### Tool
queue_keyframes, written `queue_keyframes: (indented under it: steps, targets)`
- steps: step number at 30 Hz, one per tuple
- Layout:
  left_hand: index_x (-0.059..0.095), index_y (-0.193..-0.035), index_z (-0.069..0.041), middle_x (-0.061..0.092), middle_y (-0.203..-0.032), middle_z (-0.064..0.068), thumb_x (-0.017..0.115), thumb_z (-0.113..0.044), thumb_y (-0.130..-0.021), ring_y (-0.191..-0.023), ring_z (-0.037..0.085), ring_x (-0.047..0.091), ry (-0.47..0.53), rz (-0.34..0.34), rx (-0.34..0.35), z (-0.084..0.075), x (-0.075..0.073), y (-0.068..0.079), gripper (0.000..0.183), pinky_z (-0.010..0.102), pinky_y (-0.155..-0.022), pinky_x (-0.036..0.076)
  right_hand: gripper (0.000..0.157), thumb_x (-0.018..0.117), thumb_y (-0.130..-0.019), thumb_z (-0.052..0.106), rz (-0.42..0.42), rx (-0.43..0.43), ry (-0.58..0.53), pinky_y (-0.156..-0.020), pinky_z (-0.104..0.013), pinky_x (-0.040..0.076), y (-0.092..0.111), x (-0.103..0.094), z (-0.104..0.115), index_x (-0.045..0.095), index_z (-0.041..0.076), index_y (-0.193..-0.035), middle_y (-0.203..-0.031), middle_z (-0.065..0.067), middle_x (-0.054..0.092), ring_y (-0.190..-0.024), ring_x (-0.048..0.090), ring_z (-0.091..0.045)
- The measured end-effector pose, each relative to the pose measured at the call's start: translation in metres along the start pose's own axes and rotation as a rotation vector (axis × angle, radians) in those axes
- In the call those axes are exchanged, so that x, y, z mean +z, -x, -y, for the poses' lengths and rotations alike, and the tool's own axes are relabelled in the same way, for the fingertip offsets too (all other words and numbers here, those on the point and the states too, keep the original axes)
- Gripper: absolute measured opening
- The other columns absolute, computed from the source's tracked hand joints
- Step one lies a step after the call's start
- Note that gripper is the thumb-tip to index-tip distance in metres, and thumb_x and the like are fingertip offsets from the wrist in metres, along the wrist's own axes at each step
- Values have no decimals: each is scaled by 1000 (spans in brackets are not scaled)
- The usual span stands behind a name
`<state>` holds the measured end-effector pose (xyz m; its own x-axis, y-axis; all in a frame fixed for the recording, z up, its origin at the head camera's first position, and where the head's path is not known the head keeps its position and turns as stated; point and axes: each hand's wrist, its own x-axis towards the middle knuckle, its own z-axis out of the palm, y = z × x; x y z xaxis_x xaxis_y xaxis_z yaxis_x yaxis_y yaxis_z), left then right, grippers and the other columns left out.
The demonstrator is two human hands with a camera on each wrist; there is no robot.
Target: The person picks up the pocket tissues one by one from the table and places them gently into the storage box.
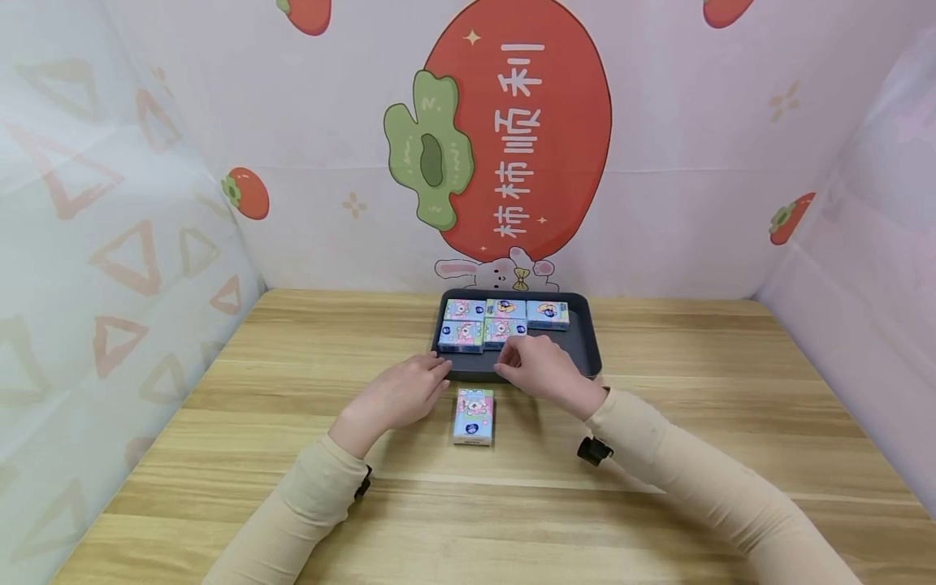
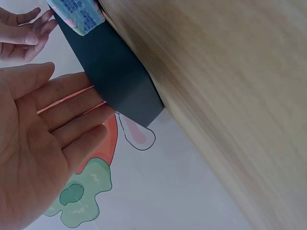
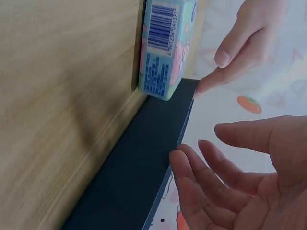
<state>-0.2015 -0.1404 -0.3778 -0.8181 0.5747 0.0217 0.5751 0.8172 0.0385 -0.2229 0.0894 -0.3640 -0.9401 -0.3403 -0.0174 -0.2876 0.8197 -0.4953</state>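
A dark grey tray (image 1: 582, 345) lies at the back of the table with several pastel blue and pink tissue packs (image 1: 464, 333) inside, in two rows. My left hand (image 1: 405, 390) has its straight fingertips at the tray's front left corner; the left wrist view shows the palm facing the tray wall (image 2: 120, 79). Over the tray's front edge, my right hand (image 1: 541, 370) has loosely bent fingers, and its fingertips meet the rim in the right wrist view. Nothing is between its thumb and fingers. One more tissue pack (image 1: 474, 416) lies on the table in front of the tray, between both hands.
The wooden table (image 1: 468, 520) extends around the tray. Behind stands a white cloth backdrop (image 1: 314, 236) with a large red persimmon print, and similar cloth covers both sides. Black wrist mounts (image 1: 594, 451) sit under the sleeves.
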Motion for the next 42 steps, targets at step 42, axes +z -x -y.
queue_keyframes:
  steps: [42]
  targets:
    - [56,-129,2,56,-131,20,47,-24,-100,-125,34,51,-7,3,2,1,0,-1,40,45,-106,43,37,76,-81,23,178,-164,-22,-86,-34,52,6,34,14,65,8,-113,-106,-5,66,-96,59,-15]
